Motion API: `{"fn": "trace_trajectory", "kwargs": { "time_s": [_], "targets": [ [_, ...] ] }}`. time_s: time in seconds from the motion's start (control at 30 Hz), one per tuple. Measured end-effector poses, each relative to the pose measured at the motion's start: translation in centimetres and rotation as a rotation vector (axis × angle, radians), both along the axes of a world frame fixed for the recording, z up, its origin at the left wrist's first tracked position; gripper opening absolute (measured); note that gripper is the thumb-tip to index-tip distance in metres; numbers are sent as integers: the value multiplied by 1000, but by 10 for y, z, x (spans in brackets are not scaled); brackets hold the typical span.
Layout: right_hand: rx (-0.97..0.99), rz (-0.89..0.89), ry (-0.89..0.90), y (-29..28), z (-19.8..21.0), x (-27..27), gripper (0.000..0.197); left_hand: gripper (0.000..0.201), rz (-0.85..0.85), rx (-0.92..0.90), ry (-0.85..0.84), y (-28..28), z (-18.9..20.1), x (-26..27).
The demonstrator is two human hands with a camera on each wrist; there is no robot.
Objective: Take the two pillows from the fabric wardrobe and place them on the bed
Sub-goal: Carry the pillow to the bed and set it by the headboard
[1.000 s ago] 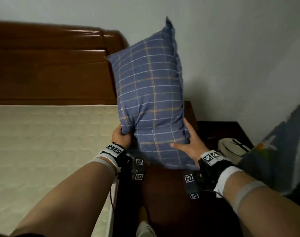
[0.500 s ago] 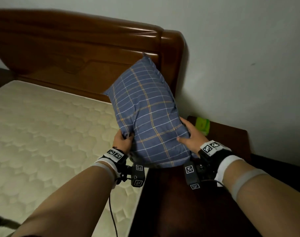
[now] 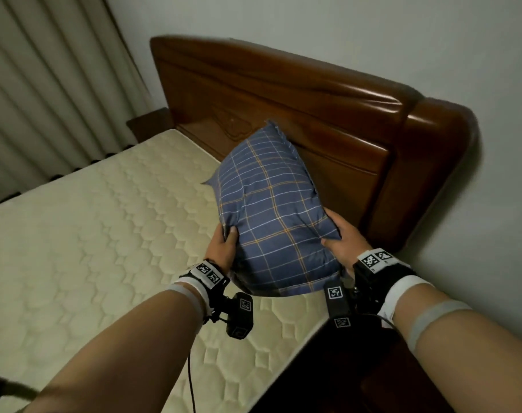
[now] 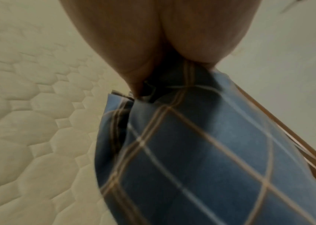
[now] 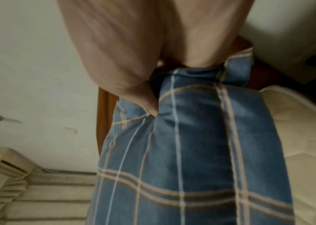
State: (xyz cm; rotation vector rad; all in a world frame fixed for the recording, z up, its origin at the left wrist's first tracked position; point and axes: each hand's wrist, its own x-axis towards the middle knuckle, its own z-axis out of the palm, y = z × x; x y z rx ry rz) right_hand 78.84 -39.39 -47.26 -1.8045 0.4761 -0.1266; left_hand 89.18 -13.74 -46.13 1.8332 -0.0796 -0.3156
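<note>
A blue plaid pillow hangs tilted above the right side of the cream quilted mattress, close to the wooden headboard. My left hand grips its near left edge, thumb on top. My right hand grips its near right edge. The left wrist view has the pillow bunched under my left hand, with the mattress beneath. In the right wrist view my right hand pinches the pillow. Only one pillow is in view, and no wardrobe.
A dark wooden bed frame edge or nightstand lies below my right arm. Pleated curtains hang at the far left. A grey wall stands behind the headboard. An air conditioner shows in the right wrist view.
The pillow has swung left from beside the bed to above the mattress and tipped lower toward the headboard. Both hands keep their grip.
</note>
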Motion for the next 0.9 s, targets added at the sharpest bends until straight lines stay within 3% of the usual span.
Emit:
{"fn": "trace_trajectory", "kwargs": {
  "time_s": [0.17, 0.43, 0.6, 0.77, 0.9],
  "targets": [
    [25, 120, -29, -14, 7, 70, 68, 100, -11, 32, 59, 3, 31, 12],
    [-64, 229, -11, -5, 5, 175, 67, 131, -34, 319, -14, 14, 28, 96],
    [-144, 303, -37, 19, 2, 293, 66, 135, 17, 433, -118, 31, 10, 203],
    [-94, 307, 51, 62, -23, 438, 66, 115, 138, 453, -120, 64, -19, 346],
    [-91, 359, 41, 91, -36, 540, 65, 112, 198, 479, -122, 89, -33, 439]
  ]
}}
